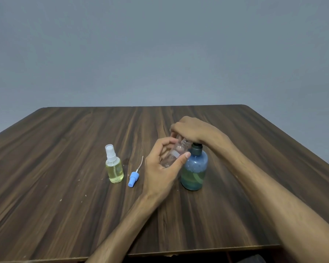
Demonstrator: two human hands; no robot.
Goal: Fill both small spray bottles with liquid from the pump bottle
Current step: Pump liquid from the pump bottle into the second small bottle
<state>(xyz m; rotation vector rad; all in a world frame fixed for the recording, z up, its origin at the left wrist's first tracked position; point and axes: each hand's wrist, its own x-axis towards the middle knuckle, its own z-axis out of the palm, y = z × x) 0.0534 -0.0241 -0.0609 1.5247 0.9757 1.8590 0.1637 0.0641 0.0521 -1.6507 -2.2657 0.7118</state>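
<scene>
A blue pump bottle, partly full of liquid, stands right of the table's middle. My right hand lies over its pump head, which is hidden under the hand. My left hand grips a clear, empty small spray bottle with no cap, tilted so its open neck points up to the pump. A second small spray bottle, full of yellow liquid and fitted with a white sprayer and clear cap, stands upright to the left. A blue sprayer cap with its thin tube lies on the table between them.
The wooden table has small crumbs scattered near its left front. Its front edge runs along the bottom of the view, and a plain grey wall stands behind it.
</scene>
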